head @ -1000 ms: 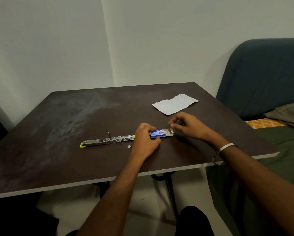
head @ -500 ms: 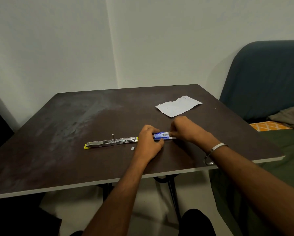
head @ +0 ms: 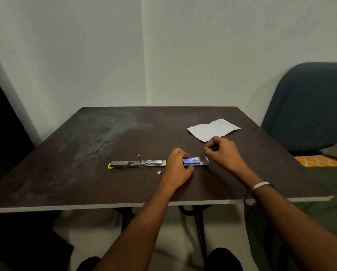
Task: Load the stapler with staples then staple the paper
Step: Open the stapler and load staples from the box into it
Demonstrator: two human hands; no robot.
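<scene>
Head view: your left hand (head: 178, 166) rests on the table (head: 85, 188) with its fingers curled round the left end of the blue staple box (head: 192, 161), holding it flat on the surface. The box's open tray sticks out to the right. Your right hand (head: 223, 151) is raised just above and to the right of the box, not touching it. Its fingers are curled with thumb and forefinger pinched together at the tip; whether they hold a staple strip cannot be told at this size. The stapler (head: 136, 164) lies opened out flat, just left of your left hand, with its yellow end pointing left and a small post standing upright near its middle. One loose staple piece (head: 159, 172) lies on the table in front of the stapler's right end. The paper (head: 213, 129) lies flat, beyond your right hand and apart from it. A bangle (head: 260, 186) circles your right wrist.
</scene>
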